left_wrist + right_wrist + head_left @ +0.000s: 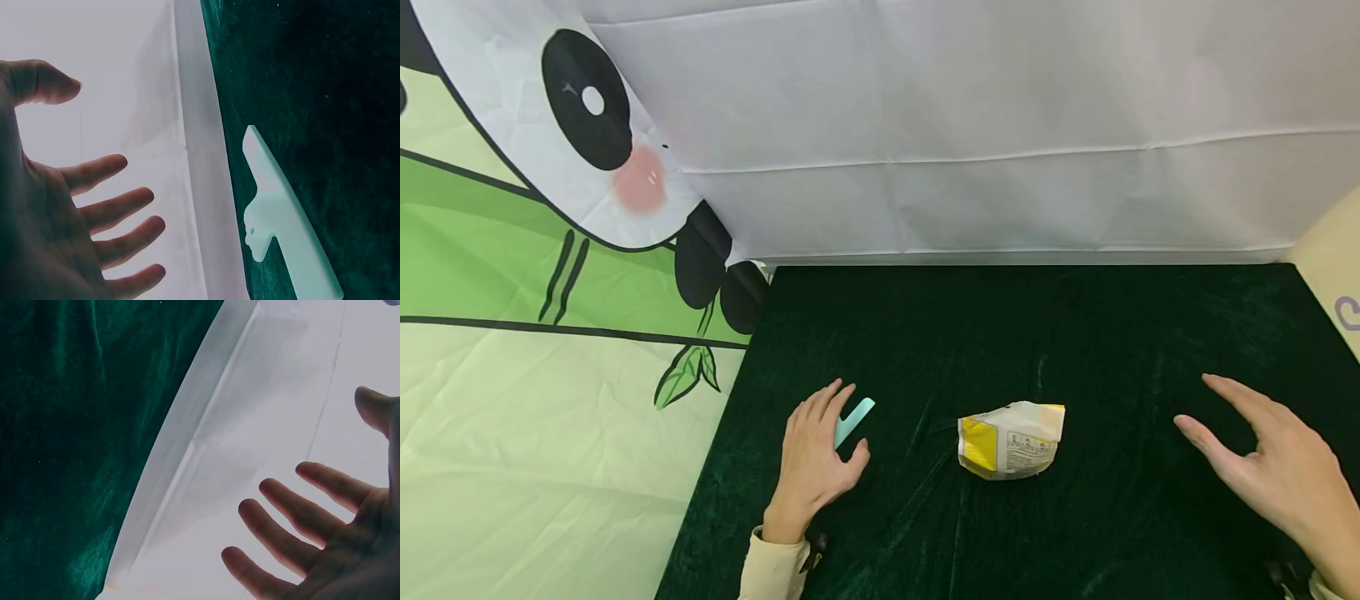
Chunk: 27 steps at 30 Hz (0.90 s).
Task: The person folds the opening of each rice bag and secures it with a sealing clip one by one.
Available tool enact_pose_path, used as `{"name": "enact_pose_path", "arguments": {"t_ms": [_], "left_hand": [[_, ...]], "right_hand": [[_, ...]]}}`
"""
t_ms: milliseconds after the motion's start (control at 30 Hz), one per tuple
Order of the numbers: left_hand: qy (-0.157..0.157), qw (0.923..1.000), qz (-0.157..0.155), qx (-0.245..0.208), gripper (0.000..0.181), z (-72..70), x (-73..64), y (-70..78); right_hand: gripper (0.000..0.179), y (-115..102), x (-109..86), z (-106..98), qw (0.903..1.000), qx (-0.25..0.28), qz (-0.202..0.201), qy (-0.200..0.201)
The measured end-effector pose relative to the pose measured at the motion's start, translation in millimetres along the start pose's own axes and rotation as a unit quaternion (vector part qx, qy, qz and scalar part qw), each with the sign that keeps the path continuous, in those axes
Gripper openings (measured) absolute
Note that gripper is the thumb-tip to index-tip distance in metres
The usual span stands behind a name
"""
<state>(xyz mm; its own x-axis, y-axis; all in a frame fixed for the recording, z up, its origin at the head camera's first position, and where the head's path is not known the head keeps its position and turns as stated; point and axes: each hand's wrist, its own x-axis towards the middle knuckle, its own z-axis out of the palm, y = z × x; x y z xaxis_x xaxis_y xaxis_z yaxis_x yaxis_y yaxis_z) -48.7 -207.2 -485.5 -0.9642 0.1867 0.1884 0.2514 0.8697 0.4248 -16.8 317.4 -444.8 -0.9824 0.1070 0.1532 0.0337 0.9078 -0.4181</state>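
On the dark green cloth lies a pale teal plastic bag clip [853,423], long and narrow, with a shaped piece jutting from one side in the left wrist view [275,212]. My left hand [817,454] hovers beside it, fingers spread and holding nothing; in the head view it partly hides the clip. A crumpled white and yellow packet [1011,442] with printed text sits near the middle of the cloth. Off to its right, my right hand [1273,458] is raised with thumb and fingers apart, apparently touching nothing.
The green cloth [1000,333] covers the table up to a white sheet [1000,200] at the back. On the left hangs a printed cloth [587,400] with a cartoon face and leaves. A cream sheet [1330,258] borders the right side.
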Motion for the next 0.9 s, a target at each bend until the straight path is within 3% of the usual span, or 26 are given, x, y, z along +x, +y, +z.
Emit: {"name": "enact_pose_path", "arguments": {"t_ms": [900], "left_hand": [[-0.007,0.9996,0.020,-0.016,0.082,-1.8,-3.8,0.2]], "right_hand": [[0.072,-24,-12.7,0,0.9998,0.006,-0.011,0.014]]}}
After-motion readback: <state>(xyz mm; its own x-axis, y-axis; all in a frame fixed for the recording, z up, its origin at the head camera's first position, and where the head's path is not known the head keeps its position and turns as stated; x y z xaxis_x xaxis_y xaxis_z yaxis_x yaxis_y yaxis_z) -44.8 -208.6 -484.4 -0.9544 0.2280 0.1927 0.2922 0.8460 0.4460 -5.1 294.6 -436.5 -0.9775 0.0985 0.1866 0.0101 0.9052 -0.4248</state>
